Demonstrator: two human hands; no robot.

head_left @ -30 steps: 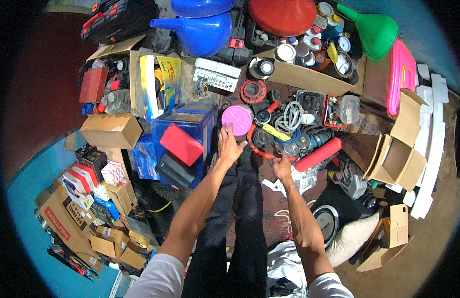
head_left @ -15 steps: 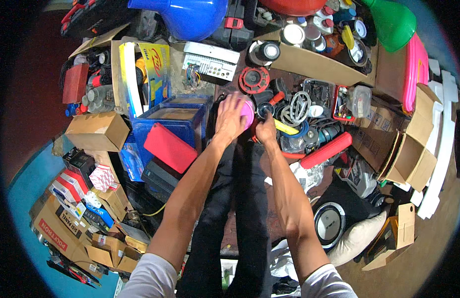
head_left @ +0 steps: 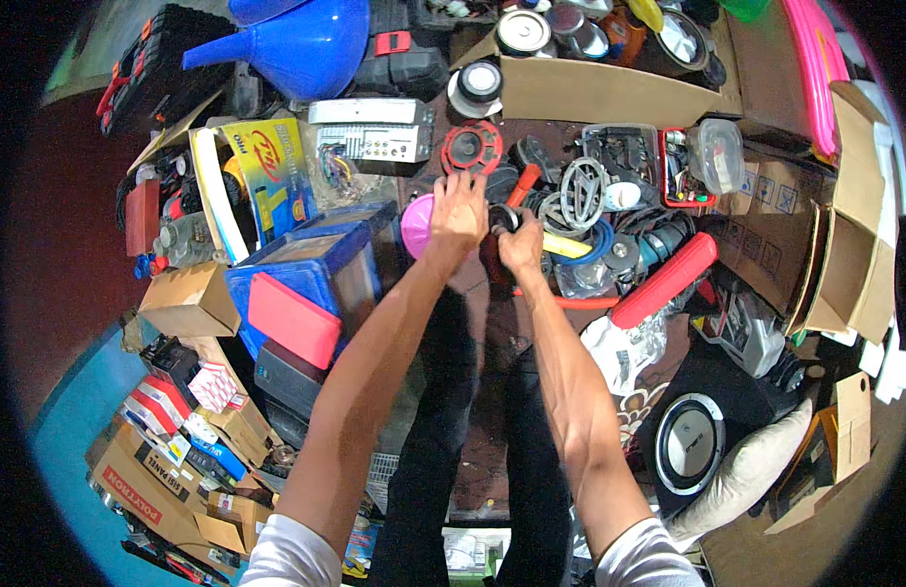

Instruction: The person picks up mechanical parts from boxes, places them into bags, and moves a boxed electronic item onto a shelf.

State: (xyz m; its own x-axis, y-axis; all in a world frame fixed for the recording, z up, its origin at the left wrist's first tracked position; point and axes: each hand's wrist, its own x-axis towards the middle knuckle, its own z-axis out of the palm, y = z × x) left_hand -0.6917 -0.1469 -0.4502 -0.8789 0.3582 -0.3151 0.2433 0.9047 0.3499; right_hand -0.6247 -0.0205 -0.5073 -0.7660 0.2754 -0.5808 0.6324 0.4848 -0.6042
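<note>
My left hand (head_left: 460,217) is stretched out, back upward, fingers extended toward a red and black round part (head_left: 471,150). Its palm side is hidden. Beside its wrist lies a pink round disc (head_left: 417,226), partly covered by the hand. My right hand (head_left: 520,245) is closed on a small black round part (head_left: 503,217), gripped by the thumb and fingers. Just beyond it lies an orange-red handle (head_left: 523,185). A yellow bar (head_left: 567,246) is to the right of that hand.
Silver ring-shaped grilles (head_left: 582,194) and a long red case (head_left: 664,281) lie to the right. A blue plastic drawer unit (head_left: 306,256) stands left, with a red case (head_left: 294,319) against it. A car stereo (head_left: 371,137) and a blue funnel (head_left: 306,49) are farther off. A round speaker (head_left: 690,445) sits near right.
The whole view has shifted. My left hand has moved off the top of the pink disc, rightward and farther out toward the red and black part. My right hand keeps hold of the black part.
</note>
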